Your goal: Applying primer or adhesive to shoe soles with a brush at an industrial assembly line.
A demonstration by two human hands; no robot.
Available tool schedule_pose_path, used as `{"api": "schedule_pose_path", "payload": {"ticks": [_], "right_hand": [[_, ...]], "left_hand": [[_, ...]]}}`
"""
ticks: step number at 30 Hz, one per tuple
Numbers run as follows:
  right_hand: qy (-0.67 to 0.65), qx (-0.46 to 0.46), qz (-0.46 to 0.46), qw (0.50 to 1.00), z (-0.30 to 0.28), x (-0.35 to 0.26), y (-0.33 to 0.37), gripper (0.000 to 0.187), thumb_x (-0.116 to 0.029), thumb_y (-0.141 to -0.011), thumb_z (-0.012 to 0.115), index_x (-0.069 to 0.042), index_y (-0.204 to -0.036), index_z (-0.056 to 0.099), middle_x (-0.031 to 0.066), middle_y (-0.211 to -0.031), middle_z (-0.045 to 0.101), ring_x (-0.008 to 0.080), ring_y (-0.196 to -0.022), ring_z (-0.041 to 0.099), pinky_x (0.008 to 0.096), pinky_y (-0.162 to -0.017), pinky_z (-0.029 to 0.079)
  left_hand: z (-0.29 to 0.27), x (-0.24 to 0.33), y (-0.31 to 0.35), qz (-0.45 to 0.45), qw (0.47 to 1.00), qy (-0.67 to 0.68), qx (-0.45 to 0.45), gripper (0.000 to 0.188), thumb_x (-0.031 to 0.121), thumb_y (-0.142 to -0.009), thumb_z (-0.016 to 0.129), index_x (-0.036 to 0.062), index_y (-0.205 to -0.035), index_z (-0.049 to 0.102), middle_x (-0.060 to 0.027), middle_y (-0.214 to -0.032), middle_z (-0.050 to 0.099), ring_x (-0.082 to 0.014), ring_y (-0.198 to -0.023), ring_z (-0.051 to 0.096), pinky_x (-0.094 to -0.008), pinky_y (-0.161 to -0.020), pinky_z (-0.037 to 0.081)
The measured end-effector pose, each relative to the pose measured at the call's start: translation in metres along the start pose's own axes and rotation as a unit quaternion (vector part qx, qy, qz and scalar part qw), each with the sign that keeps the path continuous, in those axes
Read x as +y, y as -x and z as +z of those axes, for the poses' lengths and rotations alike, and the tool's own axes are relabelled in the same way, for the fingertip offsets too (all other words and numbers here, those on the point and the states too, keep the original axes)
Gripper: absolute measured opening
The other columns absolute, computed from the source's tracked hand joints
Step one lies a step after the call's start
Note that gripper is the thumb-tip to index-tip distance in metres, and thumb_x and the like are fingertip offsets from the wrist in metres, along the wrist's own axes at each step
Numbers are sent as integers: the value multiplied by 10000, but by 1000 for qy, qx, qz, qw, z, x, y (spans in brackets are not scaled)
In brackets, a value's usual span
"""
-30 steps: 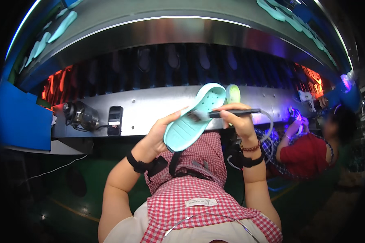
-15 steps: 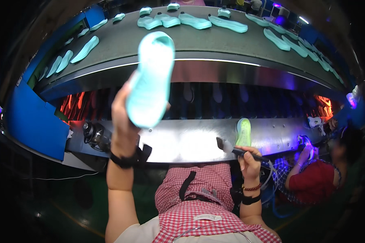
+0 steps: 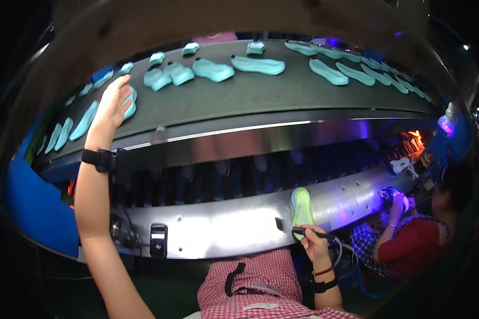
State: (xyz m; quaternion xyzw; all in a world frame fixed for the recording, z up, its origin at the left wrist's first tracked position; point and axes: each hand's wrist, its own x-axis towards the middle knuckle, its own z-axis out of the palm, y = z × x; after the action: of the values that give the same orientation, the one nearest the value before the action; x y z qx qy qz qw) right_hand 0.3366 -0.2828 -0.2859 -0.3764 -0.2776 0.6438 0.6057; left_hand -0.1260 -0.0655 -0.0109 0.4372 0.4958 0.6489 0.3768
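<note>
My left hand is stretched out over the left of the conveyor, fingers extended, beside a pale teal foam shoe sole that it partly hides. Between the fingers and thumb of my right hand is a brush with a black handle, a thin tube running from its rear end. Its dark bristle tip points left over the metal ledge. Just behind the brush lies a yellow-green sole, its near end close to my right fingers.
Several teal soles lie along the dark conveyor belt. A small black device and a dark bottle stand on the ledge's left. At right a person in red handles a shoe part; an orange glow shows under the conveyor.
My left hand has carried the teal sole forward and left to the conveyor, and its fingers have opened. The brush stays in my right hand. The view has shifted.
</note>
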Motion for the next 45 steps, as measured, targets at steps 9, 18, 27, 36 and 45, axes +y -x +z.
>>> {"api": "schedule_pose_path", "payload": {"ticks": [9, 18, 27, 36, 45], "right_hand": [[-44, 18, 78, 996, 2, 27, -23, 151, -29, -830, 527, 51, -939, 593, 170, -898, 631, 110, -481, 508, 187, -437, 407], [-86, 128, 100, 983, -38, 37, -1, 174, -34, -817, 547, 62, -952, 598, 106, -760, 615, 123, -475, 524, 206, -420, 398], [-131, 139, 127, 973, -37, 48, -16, 148, -16, -804, 569, 48, -934, 600, 125, -832, 629, 113, -475, 504, 200, -435, 406], [-143, 124, 127, 974, -49, 43, -15, 181, -46, -794, 585, 62, -938, 605, 81, -725, 600, 104, -499, 478, 192, -452, 376], [-97, 133, 113, 980, -68, 47, 0, 187, -24, -819, 542, 75, -967, 597, 104, -782, 616, 103, -502, 505, 187, -466, 406]], "left_hand": [[100, -9, -83, 60, 540, -839, -37, 707, 518, -742, 532, 46, -1260, 436, -197, -1240, 476, -307, -1143, 472, -407, -961, 355], [78, -80, -165, -16, 660, -741, -119, 734, 613, -799, 365, 41, -1251, 447, -237, -1289, 401, -382, -1249, 308, -438, -1049, 185], [78, -79, -152, 16, 680, -728, -84, 775, 578, -727, 511, -101, -1101, 527, -279, -1157, 506, -362, -1109, 484, -373, -922, 372], [164, -81, -115, 101, 739, -640, -184, 676, 562, -664, 603, -76, -887, 607, -227, -913, 613, -308, -862, 593, -356, -746, 441], [312, -95, -82, 180, 728, -573, -330, 588, 522, -701, 617, -15, -940, 605, -206, -938, 614, -289, -887, 589, -338, -771, 443]]}}
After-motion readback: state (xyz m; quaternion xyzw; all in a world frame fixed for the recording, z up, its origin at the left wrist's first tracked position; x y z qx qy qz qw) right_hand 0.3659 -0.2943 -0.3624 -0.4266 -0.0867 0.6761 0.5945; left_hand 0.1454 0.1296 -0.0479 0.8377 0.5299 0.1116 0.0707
